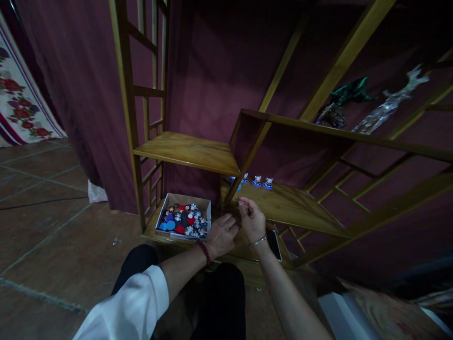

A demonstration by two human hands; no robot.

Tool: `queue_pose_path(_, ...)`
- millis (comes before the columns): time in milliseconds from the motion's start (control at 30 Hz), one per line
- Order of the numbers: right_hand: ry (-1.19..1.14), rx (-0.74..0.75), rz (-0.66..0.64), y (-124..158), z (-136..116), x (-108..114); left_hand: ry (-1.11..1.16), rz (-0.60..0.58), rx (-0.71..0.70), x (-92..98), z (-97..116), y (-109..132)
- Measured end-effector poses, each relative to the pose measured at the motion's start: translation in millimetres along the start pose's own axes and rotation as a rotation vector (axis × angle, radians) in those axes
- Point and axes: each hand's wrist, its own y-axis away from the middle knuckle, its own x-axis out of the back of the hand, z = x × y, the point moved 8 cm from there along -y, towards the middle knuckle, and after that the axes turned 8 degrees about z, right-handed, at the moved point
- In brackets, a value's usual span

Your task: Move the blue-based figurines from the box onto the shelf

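My right hand [253, 221] is raised at the front edge of the middle shelf [293, 205], thumb and fingertips pinched together. Whatever is in that pinch is too small and dark to name. Just left of it, my left hand [222, 234] hangs low over the bottom board with its fingers curled; what they hold, if anything, is hidden. Beside the left hand stands an open cardboard box [163, 208] of small toy figurines [193, 219] and round red, blue and dark pieces. Several small figurines [257, 181] on purple bases stand in a row on the middle shelf.
A wooden upright [244, 165] rises right before my hands, and a higher shelf board [187, 152] juts out at the left. A dark flat object with a pale edge [274, 244] lies below my right wrist. Green and clear ornaments [389, 106] stand on the upper right shelf.
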Motion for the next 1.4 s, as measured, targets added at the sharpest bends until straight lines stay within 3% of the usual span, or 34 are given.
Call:
queue_pose_path(100, 0.032, 0.062, 0.052, 21.8, -14.3, 5.3, 0.021, -0.068, 0.040, -5.2, -10.3, 15.8)
queue_pose_path(300, 0.061, 0.153, -0.025, 63.6, -19.1, -17.5, 0.083, -0.200, 0.244, -21.7, -43.0, 51.4)
queue_pose_path(500, 0.169, 0.047, -0.292, 91.8, 28.8, -73.3, 0.019, -0.312, 0.591, -38.2, -93.6, 99.2)
queue_pose_path(700, 0.332, -0.080, -0.545, 114.8, 81.9, -121.6, -0.128, -0.374, 0.779, -37.8, -139.4, 131.1)
queue_pose_path(1000, 0.399, -0.205, -0.617, 125.0, 132.4, -160.7, -0.156, -0.394, 0.963, -46.6, -180.4, 153.0)
queue_pose_path(1400, 0.457, -0.195, -0.700, 123.7, 141.0, -188.8, -0.168, -0.513, 1.032, -67.0, -202.9, 162.3)
